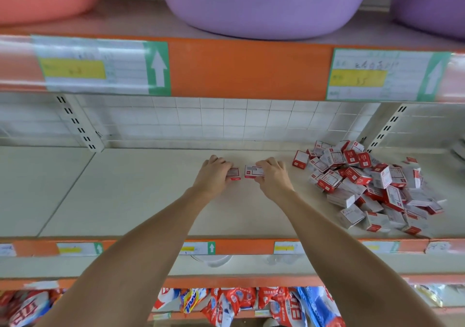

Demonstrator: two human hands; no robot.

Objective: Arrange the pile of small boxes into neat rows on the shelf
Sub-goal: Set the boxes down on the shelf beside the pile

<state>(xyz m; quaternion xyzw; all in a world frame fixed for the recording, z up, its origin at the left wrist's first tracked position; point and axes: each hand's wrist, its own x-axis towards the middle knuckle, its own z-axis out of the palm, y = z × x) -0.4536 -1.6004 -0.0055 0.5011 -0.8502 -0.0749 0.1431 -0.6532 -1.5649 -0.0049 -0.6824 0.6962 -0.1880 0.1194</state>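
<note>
The shelf [141,196] is a wide pale board with an orange front edge carrying price labels. Most of its surface left of the middle is bare. Toward its right end, running from the back wall nearly to the front edge, lies the pile of boxes [372,186], red and white, tumbled at every angle. Near the middle of the shelf, toward the back, both hands are down on the board. The left hand [214,173] curls its fingers round one small box [233,173]; the right hand [273,174] grips another box [253,171]. The two boxes sit just beside each other with a narrow gap between them.

The likely trouble is a crooked start: if these first boxes are set down askew or off the shelf's back line, every later box would follow the error. A sleeve-less forearm swinging back to the pile could also knock loose boxes off the front edge.

The fingertips are hidden behind the boxes and knuckles, so whether each hand holds one box or several is unclear. The printing on the boxes is too blurred to read, and the pile's right end runs close to the picture's edge.
</note>
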